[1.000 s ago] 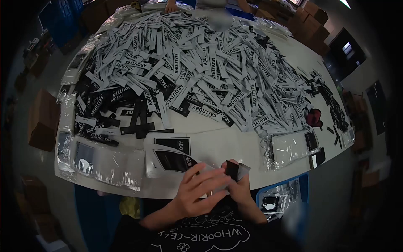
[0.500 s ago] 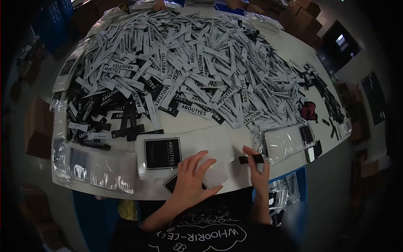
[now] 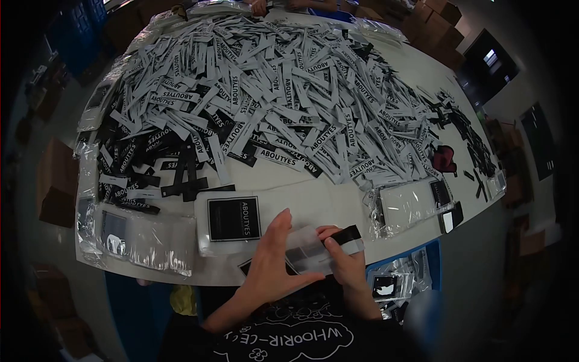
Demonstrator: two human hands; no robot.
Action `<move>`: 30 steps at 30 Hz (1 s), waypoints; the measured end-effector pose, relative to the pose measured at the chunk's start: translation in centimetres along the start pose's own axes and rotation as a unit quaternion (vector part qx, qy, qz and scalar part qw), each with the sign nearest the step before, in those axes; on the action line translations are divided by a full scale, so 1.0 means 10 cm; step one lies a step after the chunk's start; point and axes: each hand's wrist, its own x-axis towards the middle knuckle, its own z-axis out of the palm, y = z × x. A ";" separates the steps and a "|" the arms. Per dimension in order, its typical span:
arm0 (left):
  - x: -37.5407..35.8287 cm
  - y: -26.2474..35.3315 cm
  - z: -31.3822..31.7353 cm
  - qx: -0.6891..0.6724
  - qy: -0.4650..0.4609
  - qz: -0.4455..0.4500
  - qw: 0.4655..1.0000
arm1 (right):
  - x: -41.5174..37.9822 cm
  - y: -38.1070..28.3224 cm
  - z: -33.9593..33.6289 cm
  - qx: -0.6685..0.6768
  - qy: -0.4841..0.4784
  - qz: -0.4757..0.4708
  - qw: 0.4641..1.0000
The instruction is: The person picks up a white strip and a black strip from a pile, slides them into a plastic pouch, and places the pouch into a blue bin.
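My right hand [image 3: 347, 256] pinches a small black-and-white strip [image 3: 350, 239] together with the end of a translucent plastic bag [image 3: 309, 246]. My left hand [image 3: 271, 259] is open, thumb apart from the fingers, at the left part of that bag; its palm side faces the bag. Just left of my left hand lies a stack of clear bags with a black ABOUTYES label [image 3: 233, 219]. The dark corner of another label [image 3: 246, 266] shows beneath my left wrist.
A large heap of ABOUTYES strips [image 3: 259, 96] covers the table [image 3: 283, 196]. Plastic packs lie at left [image 3: 160, 241] and right [image 3: 404, 208], near a phone-like object [image 3: 450, 218]. A blue bin [image 3: 433, 259] holds bags below. Another person's hand [image 3: 259, 7] is across the table.
My right hand has moved left and now grips the bag with the strip. The bag is lifted and stretched between my hands. The other person's hand has shifted right.
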 end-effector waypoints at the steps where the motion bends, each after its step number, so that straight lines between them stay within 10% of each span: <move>1: 0.02 -0.04 -0.09 -0.001 -0.001 0.000 1.000 | -0.01 0.02 0.00 0.046 -0.002 0.019 0.999; 3: 0.03 -0.18 -0.33 -0.035 -0.192 -0.152 0.969 | -0.01 -0.04 0.02 0.091 -0.005 0.038 0.995; 7: 0.01 -0.25 -0.42 0.037 -0.232 -0.080 0.969 | 0.05 -0.13 -0.04 -0.111 0.136 -0.055 0.983; 9: 0.02 -0.23 -0.40 0.019 -0.200 -0.080 0.976 | 0.07 -0.24 -0.10 -0.317 -0.046 -0.021 0.947; 16: 0.02 -0.21 -0.41 -0.044 -0.304 -0.083 0.948 | 0.32 0.02 -0.50 -0.034 -0.353 0.223 0.908; 30: 0.02 -0.26 -0.43 -0.028 -0.287 -0.089 0.953 | 0.29 -0.02 -0.48 0.036 -0.370 0.213 0.904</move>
